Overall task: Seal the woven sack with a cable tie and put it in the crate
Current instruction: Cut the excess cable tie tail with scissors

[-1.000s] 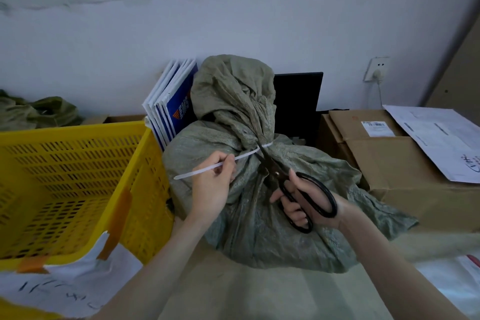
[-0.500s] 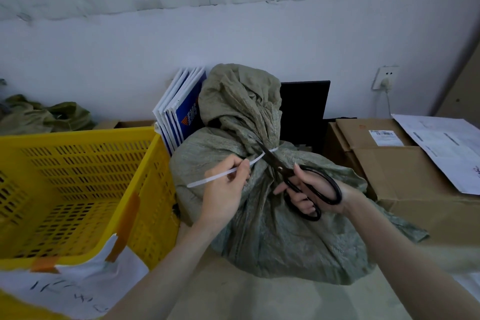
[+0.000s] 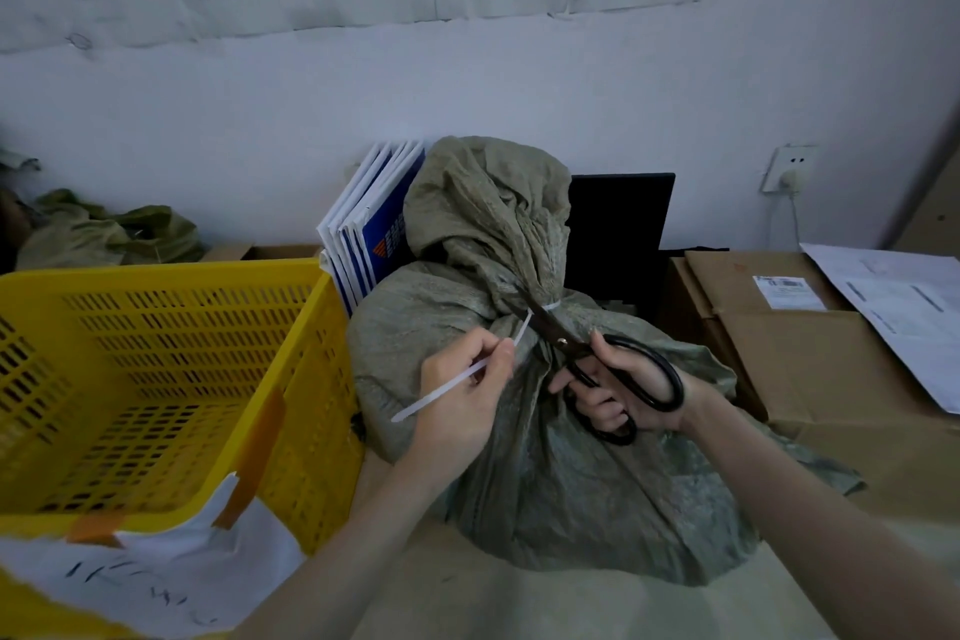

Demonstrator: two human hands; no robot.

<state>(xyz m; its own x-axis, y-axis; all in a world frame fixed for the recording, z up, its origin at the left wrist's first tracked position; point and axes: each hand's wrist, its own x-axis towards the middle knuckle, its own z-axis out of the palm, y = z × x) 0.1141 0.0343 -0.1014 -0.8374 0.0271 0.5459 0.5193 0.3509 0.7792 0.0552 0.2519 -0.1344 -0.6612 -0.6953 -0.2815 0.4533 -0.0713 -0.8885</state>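
At centre of the table (image 3: pixel 519 608) stands the sack (image 3: pixel 545 431), grey-green and woven, its neck gathered and cinched by a white tie (image 3: pixel 549 305) — the bunched top rises above it toward twelve o'clock. From the cinch the tie's loose tail runs down toward eight o'clock. The left hand (image 3: pixel 462 395) pinches that tail between thumb and forefinger, its grip clenched on the strip, the free end sticking out past the knuckles. The right hand (image 3: pixel 623 390), at three o'clock of the left, has its fingers curled through the black loops of the scissors (image 3: pixel 587 359); the blades point up toward eleven o'clock and meet the tail right beside the cinch. Whether the tail is cut through I cannot tell.

At nine o'clock of the sack sits the crate (image 3: pixel 156 379) — yellow, slotted, just beside it, with a scribbled paper (image 3: pixel 171 582) taped to its near rim. Behind the sack at eleven o'clock lean folders (image 3: pixel 369 224); boxes (image 3: pixel 810 353) lie at three o'clock.
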